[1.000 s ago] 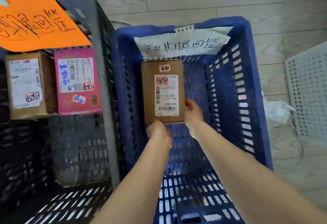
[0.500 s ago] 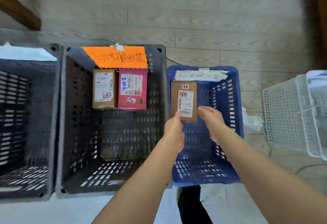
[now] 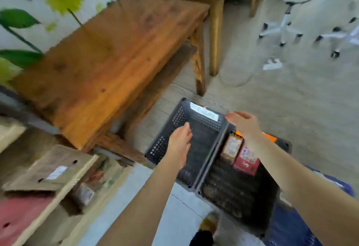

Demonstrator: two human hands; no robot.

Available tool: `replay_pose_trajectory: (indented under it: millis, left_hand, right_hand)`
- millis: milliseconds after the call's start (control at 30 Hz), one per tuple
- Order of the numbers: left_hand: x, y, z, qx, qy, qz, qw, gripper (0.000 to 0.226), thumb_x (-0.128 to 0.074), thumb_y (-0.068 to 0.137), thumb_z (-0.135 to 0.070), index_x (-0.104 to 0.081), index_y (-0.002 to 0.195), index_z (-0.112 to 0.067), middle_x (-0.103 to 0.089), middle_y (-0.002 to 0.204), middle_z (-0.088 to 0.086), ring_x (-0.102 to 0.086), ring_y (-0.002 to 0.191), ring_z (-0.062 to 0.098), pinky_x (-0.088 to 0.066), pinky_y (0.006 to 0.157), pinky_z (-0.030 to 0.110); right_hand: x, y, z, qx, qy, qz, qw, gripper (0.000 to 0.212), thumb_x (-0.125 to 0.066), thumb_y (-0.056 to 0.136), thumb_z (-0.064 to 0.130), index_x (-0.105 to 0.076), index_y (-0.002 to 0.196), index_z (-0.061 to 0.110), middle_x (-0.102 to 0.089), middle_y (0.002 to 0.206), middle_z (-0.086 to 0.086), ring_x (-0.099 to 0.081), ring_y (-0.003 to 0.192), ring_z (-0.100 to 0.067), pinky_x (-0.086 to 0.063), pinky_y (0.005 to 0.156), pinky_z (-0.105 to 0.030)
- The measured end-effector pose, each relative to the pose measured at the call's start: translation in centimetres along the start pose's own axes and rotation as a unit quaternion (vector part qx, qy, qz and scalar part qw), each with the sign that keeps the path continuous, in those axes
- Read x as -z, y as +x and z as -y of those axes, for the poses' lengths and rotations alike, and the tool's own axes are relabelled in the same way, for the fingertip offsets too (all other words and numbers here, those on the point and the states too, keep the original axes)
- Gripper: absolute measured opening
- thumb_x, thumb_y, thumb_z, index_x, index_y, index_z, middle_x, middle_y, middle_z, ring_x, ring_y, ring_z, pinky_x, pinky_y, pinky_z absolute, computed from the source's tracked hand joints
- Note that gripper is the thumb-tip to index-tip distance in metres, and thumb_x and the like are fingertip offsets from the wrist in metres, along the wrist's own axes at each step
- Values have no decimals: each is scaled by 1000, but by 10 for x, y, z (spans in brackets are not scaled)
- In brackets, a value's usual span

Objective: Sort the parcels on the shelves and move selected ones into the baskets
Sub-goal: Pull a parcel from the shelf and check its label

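since both grips are empty, fingers straight and spread, nothing's in hand atm. left grip [image 3: 179, 146] hangs over the 1st dark basket [image 3: 165, 144], and right grip [image 3: 242, 123] is over the far rim where it meets the 2nd dark basket [image 3: 233, 197].

task items: a brown parcel [image 3: 232, 146] and a pink parcel [image 3: 246, 161] sit side by side at the far end of the 2nd basket, by the orange label [image 3: 270, 137]. more are on the shelf [image 3: 60, 197] at lower left, incl a flat brown parcel [image 3: 52, 170] and a red parcel [image 3: 17, 218] below it. of the blue basket [image 3: 287, 228] we see only a sliver under the right forearm.

risks, our read:
- mis-sort. the view is badly smeared and we can't read any label. the two dark baskets look alike and touch, w/ only the white label [image 3: 204, 112] vs the orange one to tell them apart. a rushed drop could land in the wrong one.
- wrong pick. shelf items are blurred and packed close, so we'd need a steady look before choosing.
- spill. the flat parcel seems to lie on other stuff, and yanking it w/ one grip could drag neighbours off the shelf.
- trip. the shoe [image 3: 209, 224] is just beside the basket corner, and a step toward the shelf w/o looking could kick it.
- knock. the tabletop [image 3: 97, 61] corner juts near the shelf, so an elbow could clip it.
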State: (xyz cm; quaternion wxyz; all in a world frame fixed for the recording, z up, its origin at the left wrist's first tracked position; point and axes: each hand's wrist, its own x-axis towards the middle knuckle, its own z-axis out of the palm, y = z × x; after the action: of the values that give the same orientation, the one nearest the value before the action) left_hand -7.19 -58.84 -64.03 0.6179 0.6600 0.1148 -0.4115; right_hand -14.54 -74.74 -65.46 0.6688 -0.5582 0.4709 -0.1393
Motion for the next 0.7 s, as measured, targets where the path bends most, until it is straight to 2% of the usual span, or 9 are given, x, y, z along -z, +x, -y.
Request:
replay_pose_trajectory:
  millis: [67, 100, 133, 233, 333, 433, 500, 567, 700]
  left_hand:
    - [46, -43, -31, -46, -32, -41, 998, 23, -36, 99, -30, -54, 107, -18, -56, 114, -3, -50, 116, 11, -36, 94, 28]
    - [67, -68, -45, -71, -45, -65, 994, 18, -39, 98, -30, -53, 92, -20, -55, 99, -4, -53, 101, 9, -38, 85, 26]
    - [88, -91, -57, -91, -54, -88, 990, 17, -41, 97, -30, -51, 90, -19, -54, 95, -4, -52, 95, 8, -39, 84, 25]
    - [145, -155, -92, -158, -112, -155, 969, 19, -47, 95, -31, -53, 97, -13, -57, 110, 3, -53, 108, 16, -35, 103, 34]
    - [192, -213, -121, -224, -146, -201, 942, 15, -51, 93, -30, -53, 87, -17, -60, 106, 6, -56, 107, 20, -37, 103, 37]
    - [236, -258, -138, -290, -151, -238, 914, 17, -53, 92, -30, -57, 98, -14, -63, 105, 4, -59, 101, 17, -42, 96, 33]
    - [264, -284, -148, -325, -152, -262, 896, 15, -53, 92, -30, -59, 94, -17, -64, 101, 2, -60, 99, 15, -42, 90, 30]
    - [293, -307, -160, -359, -147, -287, 876, 13, -53, 92, -30, -59, 90, -18, -64, 96, 1, -60, 99, 17, -42, 92, 33]
    - [352, -343, -185, -415, -112, -335, 838, 30, -54, 91, -31, -60, 111, -10, -66, 103, 2, -61, 100, 15, -45, 97, 36]
  right_hand:
    - [-44, -34, 43, 35, 11, 58, 998, 8, -68, 80, 16, -66, 73, 18, -64, 53, 12, -54, 58, -2, -40, 57, -18]
    - [-64, -53, 61, 47, 20, 90, 995, 2, -68, 80, 17, -68, 78, 16, -67, 64, 9, -56, 66, -6, -42, 59, -18]
    - [-83, -73, 77, 61, 31, 126, 990, 4, -67, 80, 17, -68, 82, 15, -68, 75, 3, -59, 73, -9, -45, 62, -17]
    - [-134, -136, 122, 86, 54, 241, 965, 9, -64, 84, 20, -67, 91, 16, -71, 95, -3, -67, 88, -9, -47, 78, -19]
    - [-178, -196, 159, 124, 26, 332, 935, 15, -62, 86, 28, -65, 98, 20, -71, 99, 4, -65, 98, -9, -44, 92, -26]
    - [-218, -250, 187, 175, 9, 388, 905, 13, -61, 87, 30, -65, 97, 22, -70, 96, 8, -63, 100, -9, -43, 93, -26]
    - [-246, -281, 202, 197, 14, 418, 887, 12, -59, 88, 27, -65, 98, 21, -72, 98, 5, -65, 99, -8, -42, 94, -26]
    - [-275, -311, 216, 225, 19, 440, 869, 10, -60, 88, 25, -65, 95, 20, -72, 98, 2, -65, 98, -8, -43, 92, -25]
    - [-332, -357, 237, 278, 30, 460, 843, 12, -60, 88, 24, -65, 96, 16, -70, 102, -1, -64, 98, -7, -44, 91, -25]
